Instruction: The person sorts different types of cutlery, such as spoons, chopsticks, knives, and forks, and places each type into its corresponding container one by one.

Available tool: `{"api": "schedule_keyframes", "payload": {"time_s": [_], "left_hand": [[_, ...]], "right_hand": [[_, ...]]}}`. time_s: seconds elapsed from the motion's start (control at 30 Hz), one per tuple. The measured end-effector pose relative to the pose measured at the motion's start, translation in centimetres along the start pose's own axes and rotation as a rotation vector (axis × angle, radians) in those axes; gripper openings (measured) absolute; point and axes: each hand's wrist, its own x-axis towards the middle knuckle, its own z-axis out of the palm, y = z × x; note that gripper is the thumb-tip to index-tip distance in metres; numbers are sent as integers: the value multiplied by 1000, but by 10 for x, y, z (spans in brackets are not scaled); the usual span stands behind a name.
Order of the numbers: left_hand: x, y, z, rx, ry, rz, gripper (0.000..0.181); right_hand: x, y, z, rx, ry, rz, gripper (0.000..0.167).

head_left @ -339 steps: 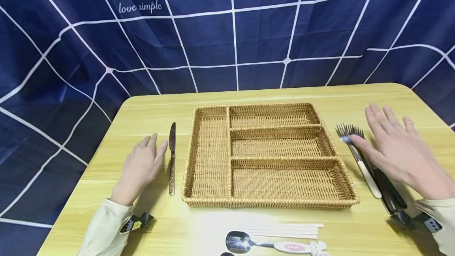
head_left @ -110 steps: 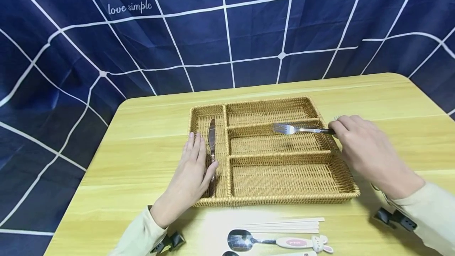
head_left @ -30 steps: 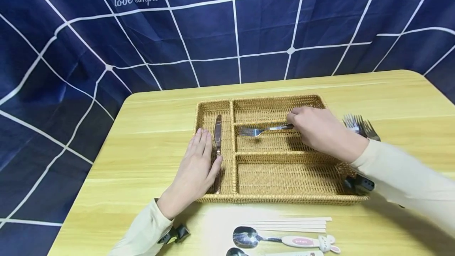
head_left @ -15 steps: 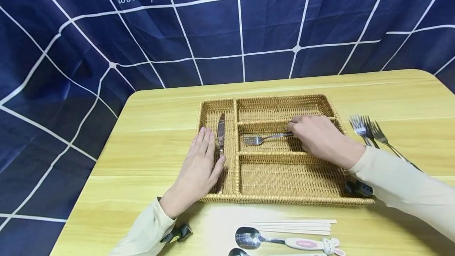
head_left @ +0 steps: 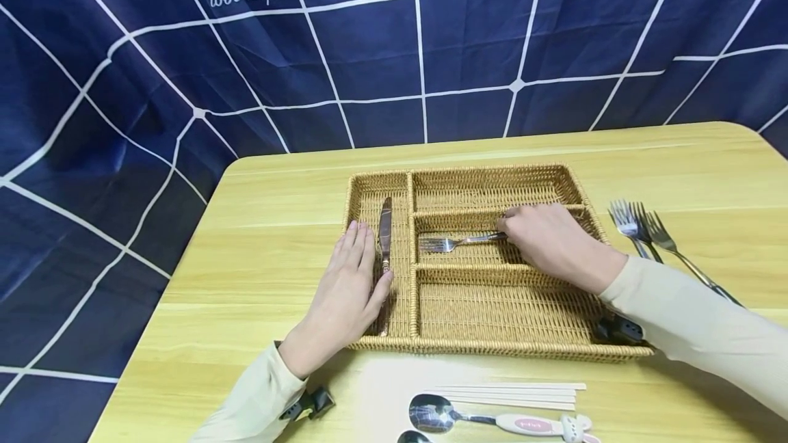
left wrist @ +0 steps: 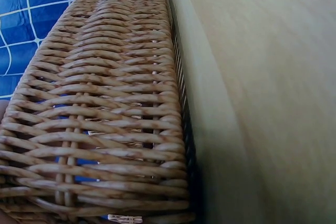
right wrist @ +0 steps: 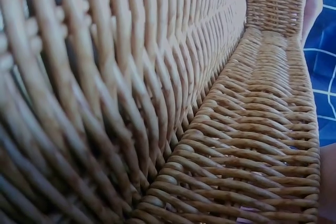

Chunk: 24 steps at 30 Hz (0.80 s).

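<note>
A woven cutlery tray [head_left: 517, 347] has one long compartment at its left and three wide ones beside it. My left hand [head_left: 345, 286] rests over the tray's left rim with straight fingers. Beside the thumb, a table knife [head_left: 384, 227] lies lengthwise in the left compartment, its handle partly covered. My right hand [head_left: 557, 245] reaches into the middle wide compartment and holds a fork [head_left: 446, 245] by its dark handle end, tines pointing left. The fingertips there are hidden behind the hand. Both wrist views show mostly wicker, with the tray wall [left wrist: 105, 103] close in the left one.
More forks [head_left: 667, 241] lie on the table right of the tray, partly under the right sleeve. In front are white chopsticks [head_left: 511, 395], a spoon [head_left: 434, 414] with a rabbit-ended handle, and a partly seen second spoon [head_left: 412, 437]. A blue curtain [head_left: 369, 53] hangs behind.
The knife went from the table into the left compartment. My right hand brought the fork from the right rim leftward and down into the middle compartment. My left hand stays at the left rim.
</note>
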Motion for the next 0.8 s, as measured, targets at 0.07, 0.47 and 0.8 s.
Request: {"api": "schedule_keyframes", "payload": {"time_s": [0.07,0.47,0.8], "left_hand": [[0,0,0,1,0,-2,65],[-1,1,0,18,6,6,64],[-1,1,-1,15,5,9,63]], "right_hand": [[0,0,0,-14,6,2,18],[1,-1,-4,-71,-19,41,24],[-1,8,-28,69,30,128,32]]}}
